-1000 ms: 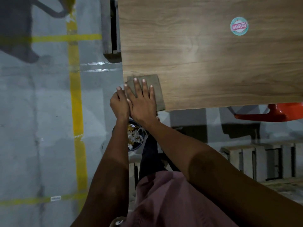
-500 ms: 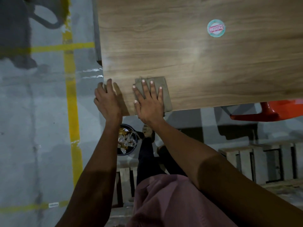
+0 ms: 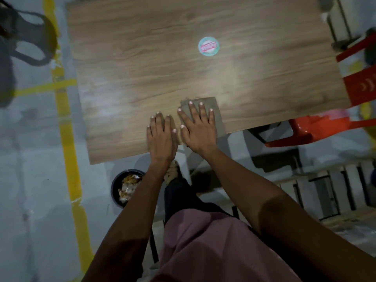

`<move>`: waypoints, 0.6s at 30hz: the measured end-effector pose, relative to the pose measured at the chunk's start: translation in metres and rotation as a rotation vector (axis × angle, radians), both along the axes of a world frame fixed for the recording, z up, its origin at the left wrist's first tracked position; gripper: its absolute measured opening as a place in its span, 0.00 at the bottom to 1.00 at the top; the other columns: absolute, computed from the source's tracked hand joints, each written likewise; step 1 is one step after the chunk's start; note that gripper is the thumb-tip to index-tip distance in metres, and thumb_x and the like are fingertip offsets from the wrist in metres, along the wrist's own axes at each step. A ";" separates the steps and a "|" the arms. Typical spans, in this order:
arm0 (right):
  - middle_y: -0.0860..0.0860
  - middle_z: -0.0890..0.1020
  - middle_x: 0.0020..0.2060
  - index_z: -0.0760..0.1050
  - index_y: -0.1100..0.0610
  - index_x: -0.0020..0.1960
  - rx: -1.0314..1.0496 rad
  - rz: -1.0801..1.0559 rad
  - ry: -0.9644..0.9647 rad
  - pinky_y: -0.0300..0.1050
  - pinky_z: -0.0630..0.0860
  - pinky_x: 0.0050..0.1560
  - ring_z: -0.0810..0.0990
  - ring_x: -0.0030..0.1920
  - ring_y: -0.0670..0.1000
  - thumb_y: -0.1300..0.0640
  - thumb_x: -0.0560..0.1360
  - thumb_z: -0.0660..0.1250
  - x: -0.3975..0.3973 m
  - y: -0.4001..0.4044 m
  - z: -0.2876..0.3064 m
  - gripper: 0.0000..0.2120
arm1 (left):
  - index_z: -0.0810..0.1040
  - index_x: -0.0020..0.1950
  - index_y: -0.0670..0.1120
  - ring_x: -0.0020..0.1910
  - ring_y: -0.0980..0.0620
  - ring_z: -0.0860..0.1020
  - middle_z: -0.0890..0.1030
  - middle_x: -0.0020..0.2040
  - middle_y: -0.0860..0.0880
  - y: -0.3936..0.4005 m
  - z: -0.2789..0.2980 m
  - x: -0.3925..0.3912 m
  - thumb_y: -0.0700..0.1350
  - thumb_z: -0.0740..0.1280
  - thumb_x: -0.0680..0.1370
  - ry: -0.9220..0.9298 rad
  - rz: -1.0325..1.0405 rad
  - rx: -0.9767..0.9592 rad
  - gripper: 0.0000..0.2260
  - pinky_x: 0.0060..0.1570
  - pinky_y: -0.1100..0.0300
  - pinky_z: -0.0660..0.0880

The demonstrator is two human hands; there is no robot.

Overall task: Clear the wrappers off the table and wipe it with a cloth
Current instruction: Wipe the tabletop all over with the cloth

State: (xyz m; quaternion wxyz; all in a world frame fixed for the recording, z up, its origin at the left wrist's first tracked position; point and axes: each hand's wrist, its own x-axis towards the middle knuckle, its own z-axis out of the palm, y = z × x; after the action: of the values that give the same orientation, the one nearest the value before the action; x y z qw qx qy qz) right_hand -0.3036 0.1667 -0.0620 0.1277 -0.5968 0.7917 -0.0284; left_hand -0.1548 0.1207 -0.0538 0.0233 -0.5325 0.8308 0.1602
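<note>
Both hands had shifted rightward along the near edge of the bench [image 3: 142,78] since the earlier frames, the left hand [image 3: 161,137] now lying flat with straight fingers just beside the right hand [image 3: 198,130]. That right grip pressed open-palmed on the grey cloth [image 3: 216,117], hiding most of it. Wrappers [image 3: 128,186] sat in a dark bin [image 3: 116,192] on the floor, partly hidden by the left forearm.

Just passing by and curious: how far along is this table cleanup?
Wrappers already sit in the bin on the floor. Wiping is in hand: the right hand presses the cloth flat; the left hand rests on the table. A sticker remains.
</note>
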 end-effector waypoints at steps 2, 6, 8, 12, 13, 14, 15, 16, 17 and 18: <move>0.51 0.55 0.83 0.55 0.42 0.82 0.007 -0.035 0.005 0.67 0.47 0.79 0.51 0.82 0.61 0.42 0.83 0.50 -0.031 0.009 0.000 0.28 | 0.61 0.81 0.42 0.81 0.37 0.58 0.60 0.81 0.37 0.006 -0.002 -0.023 0.49 0.51 0.85 -0.001 0.024 0.009 0.24 0.77 0.39 0.59; 0.51 0.53 0.83 0.53 0.41 0.82 0.037 -0.126 0.022 0.66 0.47 0.79 0.50 0.82 0.61 0.41 0.83 0.48 -0.102 0.026 0.003 0.28 | 0.57 0.82 0.41 0.82 0.35 0.53 0.54 0.83 0.36 0.006 -0.002 -0.070 0.50 0.54 0.86 0.012 0.040 0.037 0.26 0.79 0.38 0.53; 0.51 0.53 0.83 0.52 0.40 0.82 0.057 -0.155 0.013 0.66 0.47 0.79 0.50 0.82 0.61 0.41 0.83 0.49 -0.133 0.035 0.005 0.28 | 0.56 0.83 0.42 0.82 0.35 0.53 0.54 0.83 0.36 0.001 0.000 -0.098 0.51 0.54 0.86 0.020 -0.037 0.047 0.27 0.78 0.38 0.52; 0.50 0.51 0.84 0.49 0.39 0.83 0.082 -0.207 0.039 0.66 0.48 0.79 0.49 0.83 0.60 0.39 0.83 0.48 -0.199 0.055 0.007 0.29 | 0.54 0.84 0.43 0.83 0.38 0.51 0.53 0.84 0.38 -0.010 0.006 -0.163 0.51 0.54 0.86 -0.010 -0.136 0.100 0.28 0.79 0.41 0.50; 0.50 0.48 0.84 0.47 0.39 0.83 0.098 -0.235 0.048 0.66 0.47 0.80 0.47 0.83 0.60 0.37 0.83 0.47 -0.216 0.060 0.009 0.29 | 0.54 0.84 0.43 0.83 0.39 0.51 0.52 0.84 0.38 -0.010 0.007 -0.177 0.51 0.54 0.86 -0.018 -0.159 0.092 0.28 0.79 0.42 0.50; 0.50 0.46 0.84 0.45 0.39 0.83 0.121 -0.265 0.047 0.66 0.45 0.80 0.45 0.83 0.60 0.35 0.83 0.46 -0.233 0.063 0.010 0.30 | 0.53 0.84 0.43 0.83 0.39 0.50 0.52 0.84 0.38 -0.012 0.008 -0.191 0.51 0.54 0.85 -0.016 -0.184 0.090 0.28 0.79 0.41 0.50; 0.50 0.44 0.84 0.43 0.39 0.83 0.141 -0.291 0.037 0.66 0.44 0.80 0.43 0.83 0.60 0.33 0.82 0.45 -0.249 0.068 0.012 0.31 | 0.53 0.84 0.43 0.83 0.39 0.50 0.52 0.84 0.38 -0.014 0.010 -0.204 0.51 0.54 0.85 -0.015 -0.213 0.110 0.28 0.79 0.41 0.49; 0.50 0.44 0.84 0.43 0.39 0.83 0.148 -0.315 0.027 0.65 0.42 0.79 0.43 0.83 0.61 0.32 0.82 0.45 -0.264 0.073 0.014 0.32 | 0.54 0.84 0.43 0.83 0.39 0.50 0.52 0.84 0.38 -0.015 0.012 -0.218 0.52 0.54 0.85 -0.016 -0.240 0.125 0.28 0.79 0.41 0.49; 0.50 0.44 0.84 0.43 0.38 0.83 0.140 -0.338 0.026 0.65 0.42 0.79 0.43 0.83 0.61 0.32 0.82 0.46 -0.281 0.078 0.014 0.32 | 0.54 0.84 0.43 0.83 0.39 0.50 0.52 0.84 0.38 -0.014 0.013 -0.231 0.52 0.55 0.85 -0.013 -0.265 0.125 0.28 0.79 0.41 0.49; 0.50 0.45 0.84 0.44 0.38 0.83 0.130 -0.359 0.030 0.66 0.42 0.79 0.43 0.83 0.61 0.32 0.82 0.47 -0.297 0.083 0.015 0.32 | 0.55 0.84 0.43 0.83 0.38 0.50 0.52 0.84 0.38 -0.012 0.014 -0.245 0.52 0.55 0.85 -0.008 -0.286 0.121 0.28 0.79 0.40 0.49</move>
State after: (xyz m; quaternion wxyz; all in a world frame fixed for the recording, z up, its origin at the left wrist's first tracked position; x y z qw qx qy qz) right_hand -0.6001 0.2502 -0.0473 0.1468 -0.4367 0.8875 0.0093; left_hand -0.3993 0.1084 -0.0393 0.0811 -0.4070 0.8869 0.2030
